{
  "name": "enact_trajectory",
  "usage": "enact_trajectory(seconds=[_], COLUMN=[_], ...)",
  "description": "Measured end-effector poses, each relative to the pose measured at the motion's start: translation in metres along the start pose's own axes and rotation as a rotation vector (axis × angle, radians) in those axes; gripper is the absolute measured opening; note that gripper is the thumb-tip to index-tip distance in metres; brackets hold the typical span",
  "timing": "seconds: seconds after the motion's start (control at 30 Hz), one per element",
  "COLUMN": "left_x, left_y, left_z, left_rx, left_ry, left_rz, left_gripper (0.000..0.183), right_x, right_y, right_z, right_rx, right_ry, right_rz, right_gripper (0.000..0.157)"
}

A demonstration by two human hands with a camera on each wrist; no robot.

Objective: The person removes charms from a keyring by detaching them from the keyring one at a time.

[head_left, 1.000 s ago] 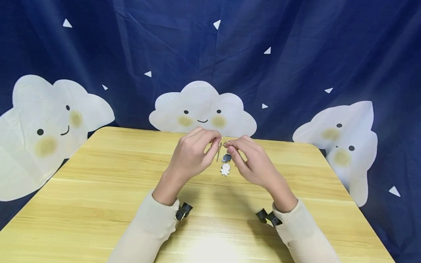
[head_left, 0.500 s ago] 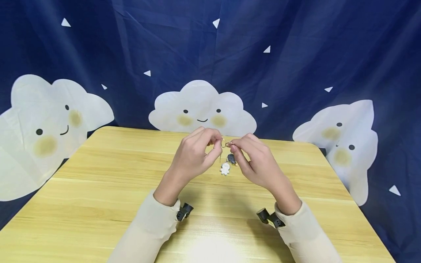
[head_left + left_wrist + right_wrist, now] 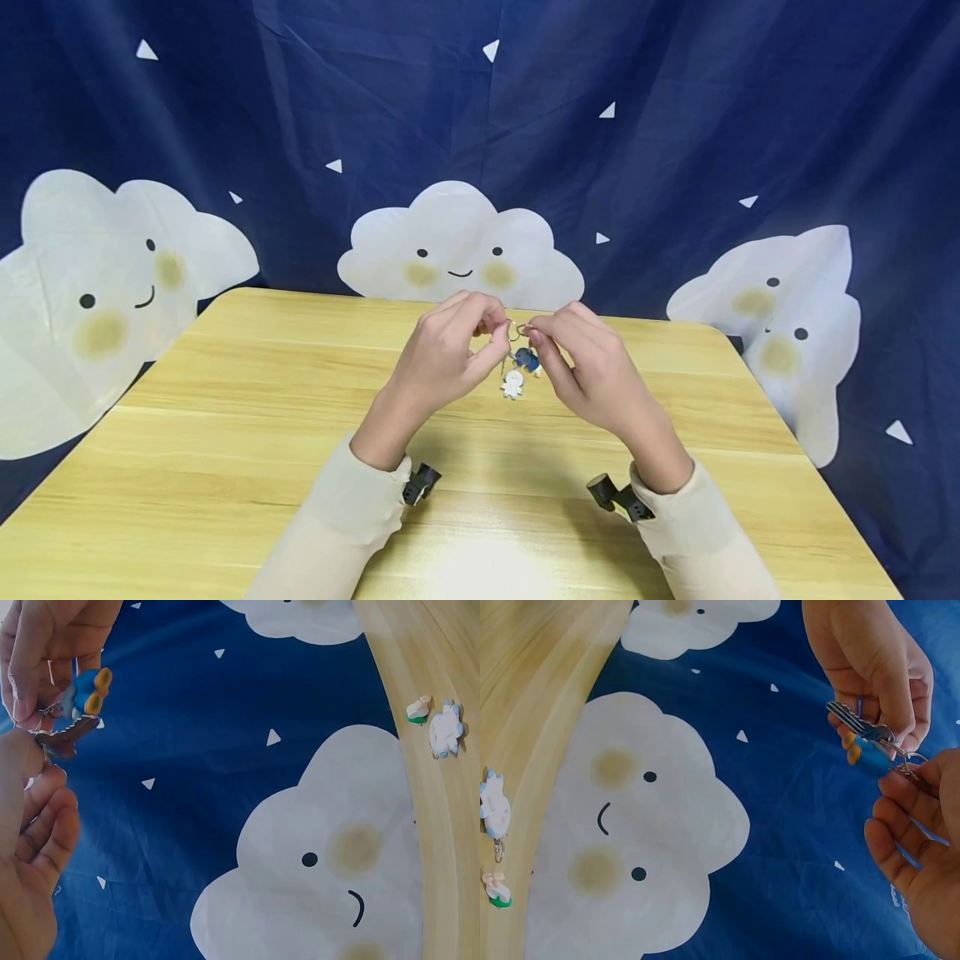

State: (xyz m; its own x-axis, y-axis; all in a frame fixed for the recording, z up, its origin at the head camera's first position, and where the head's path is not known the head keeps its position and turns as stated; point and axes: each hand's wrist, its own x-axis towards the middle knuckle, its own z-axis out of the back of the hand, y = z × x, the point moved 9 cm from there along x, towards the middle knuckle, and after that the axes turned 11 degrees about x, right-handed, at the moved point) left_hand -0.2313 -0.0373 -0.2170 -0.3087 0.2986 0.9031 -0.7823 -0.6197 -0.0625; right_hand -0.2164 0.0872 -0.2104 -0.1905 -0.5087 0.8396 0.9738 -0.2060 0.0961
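Note:
In the head view my left hand (image 3: 457,346) pinches a thin metal key ring (image 3: 513,331) between thumb and fingertips. A silver key (image 3: 847,716) hangs beside those fingers in the right wrist view. My right hand (image 3: 588,358) pinches the ring of a keychain whose small blue figure (image 3: 88,694) has orange feet. The two rings meet between my fingertips, partly hidden by them. On the table under my hands lies a white figure charm (image 3: 512,384). Next to it, in the left wrist view, is a small green-and-white charm (image 3: 418,711).
The wooden table (image 3: 225,417) ends just beyond my hands. Behind it hangs a dark blue curtain (image 3: 420,100) printed with smiling clouds. Black wrist cameras (image 3: 422,485) sit at both cuffs.
My right hand has shifted slightly right, away from the left, so more of the rings shows between them. The blue figure has moved and turned. The white charm stays put.

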Motion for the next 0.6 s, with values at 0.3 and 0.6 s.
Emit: enact_trajectory(seconds=[0.3,0.6], left_x=[0.0012,0.0026], left_y=[-0.0033,-0.0055], left_z=[-0.0023,-0.0019], left_rx=[0.006,0.014], left_ry=[0.012,0.020], left_rz=[-0.018,-0.028], left_gripper=[0.005,0.005], right_x=[0.0010,0.0004], right_y=[0.0000,-0.0016], right_z=[0.0054,0.0087], right_rx=[-0.005,0.020], right_ry=[-0.015,-0.027], right_rz=[0.001,-0.001], right_gripper=[0.017,0.016])
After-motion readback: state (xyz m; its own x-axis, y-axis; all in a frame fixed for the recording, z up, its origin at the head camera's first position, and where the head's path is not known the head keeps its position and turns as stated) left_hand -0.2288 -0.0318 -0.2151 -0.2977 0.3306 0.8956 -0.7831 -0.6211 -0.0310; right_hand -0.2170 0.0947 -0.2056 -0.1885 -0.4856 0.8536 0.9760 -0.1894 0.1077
